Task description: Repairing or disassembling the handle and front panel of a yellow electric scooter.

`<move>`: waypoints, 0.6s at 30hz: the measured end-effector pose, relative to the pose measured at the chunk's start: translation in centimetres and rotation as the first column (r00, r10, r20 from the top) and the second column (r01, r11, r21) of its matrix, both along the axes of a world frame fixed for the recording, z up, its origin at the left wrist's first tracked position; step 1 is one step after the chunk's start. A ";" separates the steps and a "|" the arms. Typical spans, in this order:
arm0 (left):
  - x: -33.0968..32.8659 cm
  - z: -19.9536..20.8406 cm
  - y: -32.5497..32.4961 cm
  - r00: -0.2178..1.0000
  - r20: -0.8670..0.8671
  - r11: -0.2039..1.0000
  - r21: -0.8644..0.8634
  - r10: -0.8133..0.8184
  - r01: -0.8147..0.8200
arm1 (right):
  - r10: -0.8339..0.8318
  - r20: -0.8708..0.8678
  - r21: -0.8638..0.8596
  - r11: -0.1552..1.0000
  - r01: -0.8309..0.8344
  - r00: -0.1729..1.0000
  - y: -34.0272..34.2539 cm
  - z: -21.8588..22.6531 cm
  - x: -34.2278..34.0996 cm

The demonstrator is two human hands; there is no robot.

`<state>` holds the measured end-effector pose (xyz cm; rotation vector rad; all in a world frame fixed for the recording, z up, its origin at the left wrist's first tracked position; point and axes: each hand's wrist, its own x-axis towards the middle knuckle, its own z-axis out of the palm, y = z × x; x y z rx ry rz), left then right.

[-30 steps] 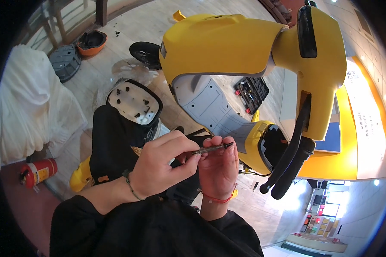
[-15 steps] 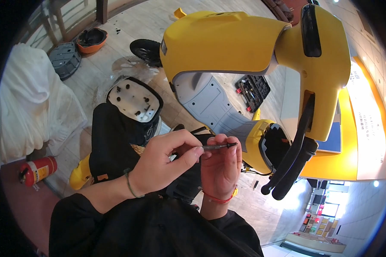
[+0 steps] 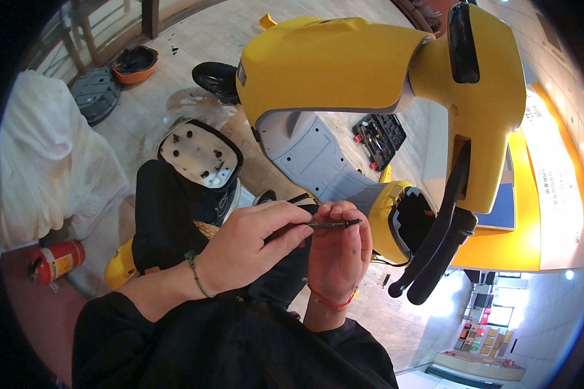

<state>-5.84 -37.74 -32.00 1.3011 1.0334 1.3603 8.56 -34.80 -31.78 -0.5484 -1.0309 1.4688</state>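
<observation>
My left hand (image 3: 256, 243) is closed round a screwdriver, its handle hidden in the fingers. The thin metal shaft (image 3: 324, 225) points right, towards my right hand (image 3: 337, 266). At its far end sits a small dark piece that looks like a black screw (image 3: 353, 223). The thumb and fingertips of my right hand pinch around that end, palm turned up. Beyond both hands stands a yellow scooter (image 3: 318, 65) with a grey footboard (image 3: 311, 152). An open yellow front part (image 3: 386, 214) with a dark hollow lies just right of my right hand.
An upturned seat (image 3: 198, 159) shows its pale underside at left. Behind the footboard lies an open toolbox (image 3: 379, 139). A fire extinguisher (image 3: 58, 260), white sheeting (image 3: 52, 155), a grey tray-like part (image 3: 96, 95) and an orange helmet-like shell (image 3: 136, 63) are further left. Black handlebar parts (image 3: 435, 259) jut towards me.
Both hands stay together at nearly the same spot, still on the screwdriver and its tip. The shaft lies slightly lower, and the whole view has shifted a little.
</observation>
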 end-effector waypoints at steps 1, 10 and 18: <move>0.0 0.1 0.2 1.000 0.005 1.000 0.006 0.000 0.000 | -0.037 0.045 0.058 0.998 0.034 0.998 0.1 0.3 -0.2; -0.6 1.2 1.6 0.994 0.079 0.996 0.068 -0.070 0.065 | -0.131 0.153 0.262 0.961 0.088 0.980 1.5 1.2 -1.0; 0.2 0.9 2.4 0.990 0.041 0.944 0.295 0.138 -0.144 | -0.109 0.032 0.180 0.978 0.102 0.993 2.0 2.2 -2.0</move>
